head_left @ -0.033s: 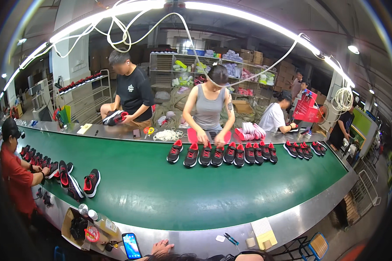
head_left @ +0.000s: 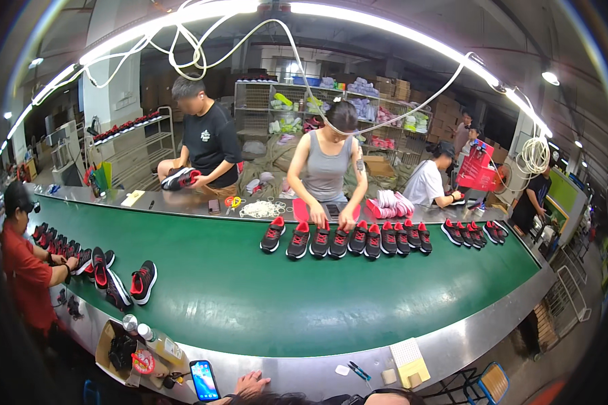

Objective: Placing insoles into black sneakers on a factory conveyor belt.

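My left hand [head_left: 252, 383] lies flat on the metal front ledge [head_left: 287, 378], fingers stretched out, holding nothing. Just left of it a smartphone [head_left: 203, 380] with a lit screen rests on the ledge. My right hand does not show; a patch of skin at the lower edge right of centre is too cropped to tell. Beyond the ledge runs a green conveyor belt [head_left: 263, 297]. Black sneakers with red linings and white soles stand on it, among them a single sneaker [head_left: 143, 282] at the left and a row [head_left: 357, 240] along the far side.
An open carton [head_left: 108, 358], a bottle [head_left: 162, 345] and a cup [head_left: 143, 362] crowd the ledge at left. Right of my hand lie small snips [head_left: 359, 371] and a yellow pad [head_left: 412, 364]. Co-workers handle sneakers at left and across the belt. A stool [head_left: 493, 383] stands lower right.
The view has shifted very slightly. Across the belt, the hands of the person in the grey top have moved a little at the sneakers. My left hand stays put.
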`<state>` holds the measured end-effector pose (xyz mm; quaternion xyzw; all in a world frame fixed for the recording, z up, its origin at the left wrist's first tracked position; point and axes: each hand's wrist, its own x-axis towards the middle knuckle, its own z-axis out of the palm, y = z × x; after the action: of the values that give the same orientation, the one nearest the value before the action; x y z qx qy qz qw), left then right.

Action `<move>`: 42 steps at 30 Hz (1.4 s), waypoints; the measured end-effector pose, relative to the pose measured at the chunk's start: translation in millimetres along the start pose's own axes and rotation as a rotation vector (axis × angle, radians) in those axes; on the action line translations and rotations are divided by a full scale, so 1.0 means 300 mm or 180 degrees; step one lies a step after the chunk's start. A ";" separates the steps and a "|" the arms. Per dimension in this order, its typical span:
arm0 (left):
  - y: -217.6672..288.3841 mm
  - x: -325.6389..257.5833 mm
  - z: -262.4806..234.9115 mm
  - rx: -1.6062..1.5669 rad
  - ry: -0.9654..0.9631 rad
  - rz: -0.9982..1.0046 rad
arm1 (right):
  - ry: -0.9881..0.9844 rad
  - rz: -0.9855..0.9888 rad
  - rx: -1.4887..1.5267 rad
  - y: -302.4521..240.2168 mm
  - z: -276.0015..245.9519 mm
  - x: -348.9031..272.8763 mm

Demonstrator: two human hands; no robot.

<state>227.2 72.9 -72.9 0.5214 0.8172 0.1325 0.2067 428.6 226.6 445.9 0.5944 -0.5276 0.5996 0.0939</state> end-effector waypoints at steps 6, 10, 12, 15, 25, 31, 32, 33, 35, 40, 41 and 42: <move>0.031 -0.041 -0.086 0.0161 -0.0045 0.0119 | -0.0551 0.0003 -0.0288 0.028 -0.018 -0.028; 0.040 -0.033 -0.106 0.0263 -0.0149 0.0167 | -0.0216 -0.0095 -0.0020 0.011 -0.001 -0.006; 0.025 -0.050 -0.084 0.0367 0.0017 0.0191 | -0.0145 0.0064 0.0272 0.011 -0.024 0.011; 0.031 -0.020 -0.070 0.0268 -0.0019 0.0195 | -0.0150 0.0061 0.0026 0.059 -0.081 0.012; 0.037 -0.070 -0.074 0.0184 0.0007 0.0097 | -0.0466 0.6707 -0.2326 0.623 0.091 -1.079; 0.070 -0.080 -0.119 0.0140 0.0064 0.0075 | 0.0668 0.5570 -0.3836 0.685 0.384 -1.421; 0.083 -0.078 -0.132 0.0165 0.0115 0.0097 | 0.0854 0.5402 -0.3887 0.686 0.400 -1.454; 0.081 -0.097 -0.131 0.0151 0.0105 0.0037 | 0.0659 0.5546 -0.3598 0.656 0.359 -1.365; 0.106 -0.094 -0.148 0.0376 0.0443 0.0007 | 0.0574 0.5569 -0.3696 0.640 0.340 -1.348; 0.123 -0.092 -0.169 0.0252 0.0281 0.0033 | 0.0621 0.5071 -0.4216 0.603 0.358 -1.333; 0.129 -0.090 -0.169 0.0284 0.0429 0.0036 | 0.0616 0.5062 -0.4207 0.604 0.355 -1.341; 0.134 -0.096 -0.171 0.0284 0.0420 0.0021 | 0.0616 0.5146 -0.4221 0.604 0.360 -1.344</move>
<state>245.5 63.7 -4.9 0.5229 0.8325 0.1307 0.1286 472.0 276.5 -4.2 -0.1559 -0.9804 0.1196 0.0141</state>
